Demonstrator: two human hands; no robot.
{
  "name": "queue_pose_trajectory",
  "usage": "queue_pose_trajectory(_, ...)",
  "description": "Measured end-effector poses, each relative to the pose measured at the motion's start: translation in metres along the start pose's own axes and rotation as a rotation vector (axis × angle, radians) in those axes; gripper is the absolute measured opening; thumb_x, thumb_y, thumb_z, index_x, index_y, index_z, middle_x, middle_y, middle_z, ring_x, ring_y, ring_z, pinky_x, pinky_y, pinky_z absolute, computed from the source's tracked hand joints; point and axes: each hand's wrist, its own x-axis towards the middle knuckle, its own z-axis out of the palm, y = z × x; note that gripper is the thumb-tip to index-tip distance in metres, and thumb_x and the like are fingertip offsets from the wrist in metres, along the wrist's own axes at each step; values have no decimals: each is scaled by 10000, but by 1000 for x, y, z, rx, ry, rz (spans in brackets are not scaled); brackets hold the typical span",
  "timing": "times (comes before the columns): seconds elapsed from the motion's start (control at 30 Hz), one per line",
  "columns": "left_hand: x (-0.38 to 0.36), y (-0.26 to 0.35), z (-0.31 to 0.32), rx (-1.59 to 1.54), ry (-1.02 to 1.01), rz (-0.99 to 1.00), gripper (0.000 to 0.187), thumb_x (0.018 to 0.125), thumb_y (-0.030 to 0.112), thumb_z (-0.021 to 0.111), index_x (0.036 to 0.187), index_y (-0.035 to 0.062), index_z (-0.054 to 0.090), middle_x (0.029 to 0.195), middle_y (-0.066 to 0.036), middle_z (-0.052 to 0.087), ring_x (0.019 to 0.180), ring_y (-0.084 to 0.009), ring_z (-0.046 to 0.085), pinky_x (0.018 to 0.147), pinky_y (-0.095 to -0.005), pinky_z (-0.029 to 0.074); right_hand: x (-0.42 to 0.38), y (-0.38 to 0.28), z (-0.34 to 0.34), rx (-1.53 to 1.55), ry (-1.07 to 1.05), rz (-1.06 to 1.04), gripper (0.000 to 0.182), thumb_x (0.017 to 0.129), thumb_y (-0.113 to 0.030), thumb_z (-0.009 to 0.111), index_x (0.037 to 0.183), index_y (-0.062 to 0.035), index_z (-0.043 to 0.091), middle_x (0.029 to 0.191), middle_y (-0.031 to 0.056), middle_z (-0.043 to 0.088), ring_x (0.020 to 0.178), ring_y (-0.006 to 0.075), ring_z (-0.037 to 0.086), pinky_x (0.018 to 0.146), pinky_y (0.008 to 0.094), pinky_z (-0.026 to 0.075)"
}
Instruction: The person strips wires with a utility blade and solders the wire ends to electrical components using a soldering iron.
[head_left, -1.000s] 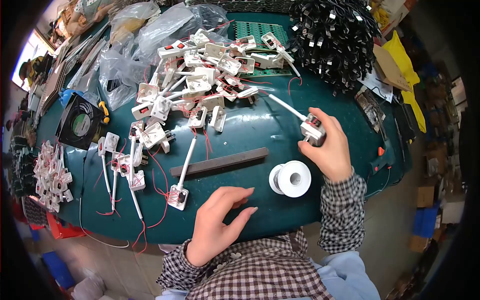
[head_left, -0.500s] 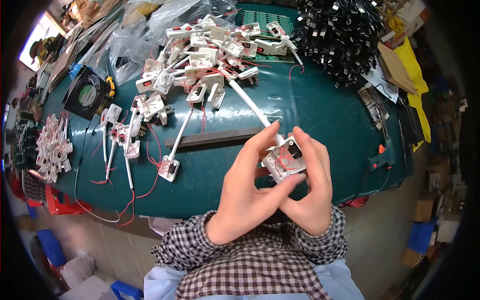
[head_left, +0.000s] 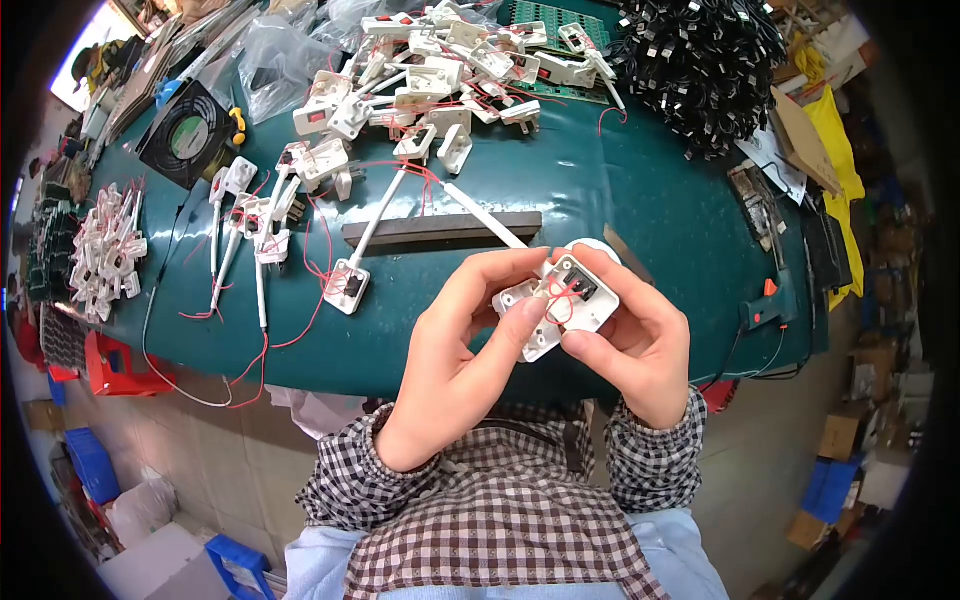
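My left hand and my right hand are both closed on a white plastic switch housing, held in front of me. Inside the housing sits a black switch with thin red wires looped beside it. A white tube runs from the far side of my left fingers to the upper left. My left thumb presses at the housing's left part, near the wires. The right thumb rests on its lower edge, with the other right fingers behind it. Part of a white round thing shows behind my right fingers.
A heap of white housings with red wires covers the back of the green table. A dark bar lies before it. Black cables are piled back right; a glue gun lies right. A black fan stands left.
My hands have shifted round the housing, which is turned and now shows its two parts spread wider. The left thumb has moved up toward the wires. The whole view has shifted slightly.
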Motion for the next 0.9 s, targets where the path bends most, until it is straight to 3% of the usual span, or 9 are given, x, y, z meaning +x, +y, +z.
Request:
queue_pose_trajectory(0.17,-8,10,-7,-94,26,-48,378,954,21,558,1316,-32,465,1221,-150,595,1152,-189,572,975,-306,460,0,2,10,90,10,-4,599,835,73,669,1390,58,444,1355,180,533,1203,200,557,1012,332,473)
queue_pose_trajectory(0.4,-14,10,-19,-352,54,-124,486,917,14,585,1370,-15,410,1253,-170,571,1183,-207,552,996,-346,450,1,10,31,218,74,3,625,806,63,679,1383,52,441,1363,181,525,1207,227,552,1032,365,445)
queue_pose_trajectory(0.5,-22,9,-26,-158,-77,8,728,782,-18,721,1408,-3,351,1378,-180,465,1285,-234,476,1050,-389,426,4,12,39,297,137,12,664,766,52,717,1368,39,438,1307,140,541,1163,212,565,1011,357,455)
queue_pose_trajectory(0.63,-23,9,-39,1,-135,98,681,761,-59,731,1365,-4,422,1376,-151,470,1278,-241,491,1041,-371,454,8,16,40,47,119,-110,698,717,52,776,1329,15,442,1226,92,516,1093,176,574,941,318,488)
queue_pose_trajectory(0.7,-26,9,-41,108,-43,152,684,730,-53,770,1336,-4,456,1356,-150,474,1234,-232,528,994,-345,498,9,19,39,-125,105,-169,707,688,49,814,1292,8,449,1228,93,496,1079,163,576,903,300,507)
queue_pose_trajectory(0.9,-26,-2,-44,180,23,282,750,690,-57,803,1343,-1,438,1301,-147,494,1176,-236,565,962,-341,521,12,19,45,-95,111,-196,701,669,71,820,1271,22,463,1270,129,474,1120,179,567,930,311,506)
